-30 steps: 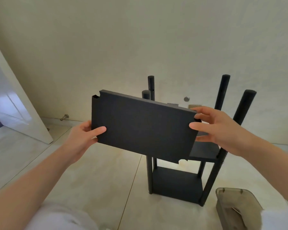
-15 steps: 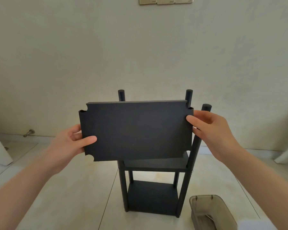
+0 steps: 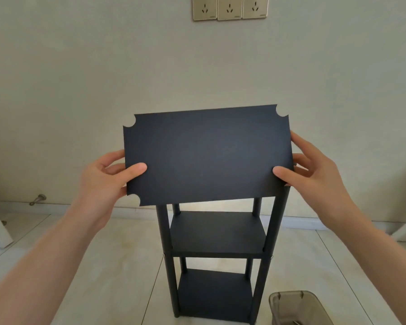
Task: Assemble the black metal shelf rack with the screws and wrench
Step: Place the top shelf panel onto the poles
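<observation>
1. The step in hand looks like fitting the 3rd, top shelf. The shelf panel is held in the air in front of the wall, just above the rack, with its broad face toward the camera and its right end a little higher than its left.
2. The left hand pinches the panel's left short edge, with the thumb on the front face and the fingers curled behind.
3. The right hand holds the right short edge the same way, its thumb pressed on the front near the lower corner.
4. The rack stands upright on the floor. It has 4 posts and 2 shelves already seated, 1 near the floor and 1 midway up. The post tops are hidden behind the panel.
5. The panel has rounded notches at its corners. 3 show plainly, and the lower right corner is covered by the hand and a post.
6. The next move probably calls for tipping the panel flat, lining each notch up with a post and lowering it level, since a tilted panel could bind on the posts.
7. Fastening with the screws and wrench would come after that. Neither can be made out here. A grey translucent box sits on the floor beside the rack's right foot, and its contents are too unclear to name.
</observation>
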Action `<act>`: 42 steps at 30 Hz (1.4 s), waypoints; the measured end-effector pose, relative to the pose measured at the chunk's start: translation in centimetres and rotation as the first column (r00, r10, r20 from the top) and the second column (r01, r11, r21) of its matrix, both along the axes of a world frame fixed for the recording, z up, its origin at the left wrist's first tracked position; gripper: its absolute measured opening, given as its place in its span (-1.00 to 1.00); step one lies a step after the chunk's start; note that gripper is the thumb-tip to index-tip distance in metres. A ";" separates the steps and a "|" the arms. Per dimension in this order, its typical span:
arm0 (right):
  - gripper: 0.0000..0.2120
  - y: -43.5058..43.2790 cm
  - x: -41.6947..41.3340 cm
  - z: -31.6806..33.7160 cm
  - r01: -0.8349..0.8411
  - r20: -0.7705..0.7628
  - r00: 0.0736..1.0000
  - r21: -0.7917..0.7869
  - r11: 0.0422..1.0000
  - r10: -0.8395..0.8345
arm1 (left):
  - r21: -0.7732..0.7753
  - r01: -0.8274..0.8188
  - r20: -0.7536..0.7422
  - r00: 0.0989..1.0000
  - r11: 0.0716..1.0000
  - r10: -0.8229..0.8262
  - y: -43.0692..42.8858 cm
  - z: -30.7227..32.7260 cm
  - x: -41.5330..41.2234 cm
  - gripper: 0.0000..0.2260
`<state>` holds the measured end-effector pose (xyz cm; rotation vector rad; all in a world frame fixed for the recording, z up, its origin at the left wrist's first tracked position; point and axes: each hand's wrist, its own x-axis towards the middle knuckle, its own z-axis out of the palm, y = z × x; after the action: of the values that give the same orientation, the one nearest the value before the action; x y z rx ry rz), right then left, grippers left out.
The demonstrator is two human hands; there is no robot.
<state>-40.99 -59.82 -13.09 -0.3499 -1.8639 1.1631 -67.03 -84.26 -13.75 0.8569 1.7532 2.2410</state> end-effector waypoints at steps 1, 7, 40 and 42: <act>-0.36 0.3 0.0 0.3 0.019 -0.023 1.000 0.002 1.000 -0.019 | 0.006 -0.029 0.004 1.000 1.000 0.029 0.7 0.5 -0.1 -0.58; -0.56 1.9 -0.9 1.8 0.069 -0.091 0.993 -0.049 0.996 -0.073 | 0.007 -0.133 0.017 0.991 0.991 0.133 4.4 2.9 -1.2 -0.75; -0.84 7.3 -5.1 0.7 0.161 0.098 0.986 -0.412 0.897 -0.131 | -0.114 0.071 0.093 0.994 0.991 -0.060 6.8 0.2 -3.6 -0.80; -0.86 7.3 -5.0 0.6 0.155 0.095 0.987 -0.416 0.896 -0.127 | -0.115 0.067 0.101 0.993 0.991 -0.056 6.9 0.1 -3.5 -0.80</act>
<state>-46.02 -52.49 -12.53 -0.7623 -1.5974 1.4654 -70.51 -77.36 -13.61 0.7532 1.7703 2.0800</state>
